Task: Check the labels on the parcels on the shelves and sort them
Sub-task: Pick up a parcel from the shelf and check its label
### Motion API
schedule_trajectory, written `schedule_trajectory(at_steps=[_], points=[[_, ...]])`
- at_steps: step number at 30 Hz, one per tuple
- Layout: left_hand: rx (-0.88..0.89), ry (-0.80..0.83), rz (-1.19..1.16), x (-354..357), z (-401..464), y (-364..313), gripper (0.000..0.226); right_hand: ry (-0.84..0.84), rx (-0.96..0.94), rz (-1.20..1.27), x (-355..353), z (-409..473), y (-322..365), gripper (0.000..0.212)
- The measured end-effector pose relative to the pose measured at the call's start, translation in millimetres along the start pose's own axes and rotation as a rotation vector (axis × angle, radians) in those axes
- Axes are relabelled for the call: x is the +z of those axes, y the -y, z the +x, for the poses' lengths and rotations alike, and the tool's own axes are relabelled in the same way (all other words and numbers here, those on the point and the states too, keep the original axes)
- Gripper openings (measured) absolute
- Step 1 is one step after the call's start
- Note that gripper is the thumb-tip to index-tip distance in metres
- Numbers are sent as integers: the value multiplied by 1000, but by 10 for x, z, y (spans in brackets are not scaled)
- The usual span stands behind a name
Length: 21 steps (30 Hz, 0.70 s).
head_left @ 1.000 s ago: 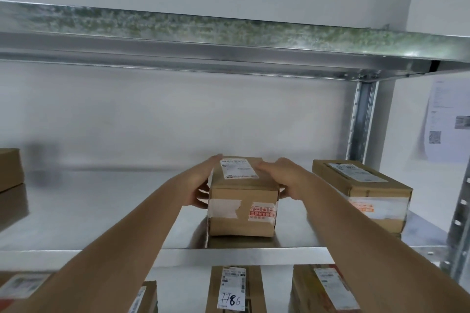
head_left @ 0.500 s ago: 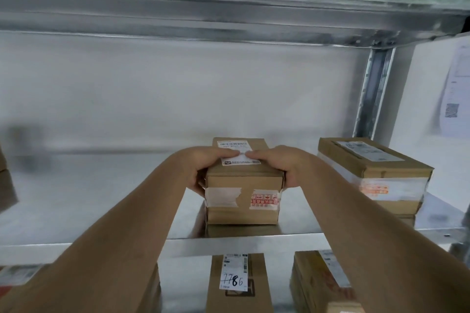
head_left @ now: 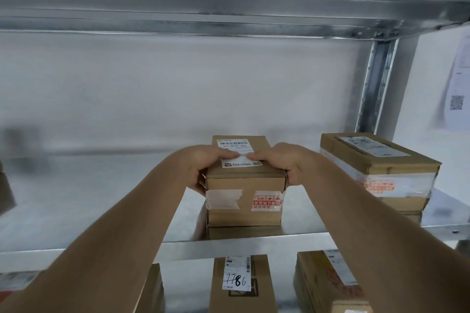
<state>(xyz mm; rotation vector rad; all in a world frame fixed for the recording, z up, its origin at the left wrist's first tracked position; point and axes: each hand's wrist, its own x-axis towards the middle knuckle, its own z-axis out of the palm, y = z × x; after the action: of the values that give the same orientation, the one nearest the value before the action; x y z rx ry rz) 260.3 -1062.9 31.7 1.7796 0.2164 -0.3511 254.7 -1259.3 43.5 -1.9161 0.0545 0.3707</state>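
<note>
A small brown cardboard parcel (head_left: 244,201) stands near the front edge of the metal shelf (head_left: 76,201). It has a white label (head_left: 235,146) on top and clear and red-printed tape across its front. My left hand (head_left: 201,168) grips its left top edge, thumb on the label. My right hand (head_left: 282,160) grips the right top edge, fingertips on the label. Both hands cover the label's middle.
A larger taped parcel (head_left: 376,170) sits to the right on the same shelf, beside the metal upright (head_left: 376,86). Below are several parcels, one marked 7786 (head_left: 239,284). A paper sheet (head_left: 457,84) hangs on the right wall. The upper shelf beam (head_left: 229,5) is close overhead.
My hands slid from the parcel's sides up onto its top, fingers now meeting on the label. The parcel has come slightly forward, and the view has moved closer and tilted up.
</note>
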Motion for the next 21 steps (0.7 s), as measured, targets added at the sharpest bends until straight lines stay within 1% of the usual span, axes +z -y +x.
schedule_trajectory(at_steps=[6,10,13,17,21], points=[[-11,-14,3,12,-34,6,88,-13,-1,6,7,-15,15,25],[-8,-30,14,26,-68,40,80,-11,14,30,16,-43,20,29],[6,-59,25,38,-110,61,69,-11,34,57,22,-74,19,33],[6,-66,-8,58,-214,68,72,-5,43,128,41,-124,2,43],[35,-55,-95,-1,-285,100,84,21,64,262,-33,-176,-33,64]])
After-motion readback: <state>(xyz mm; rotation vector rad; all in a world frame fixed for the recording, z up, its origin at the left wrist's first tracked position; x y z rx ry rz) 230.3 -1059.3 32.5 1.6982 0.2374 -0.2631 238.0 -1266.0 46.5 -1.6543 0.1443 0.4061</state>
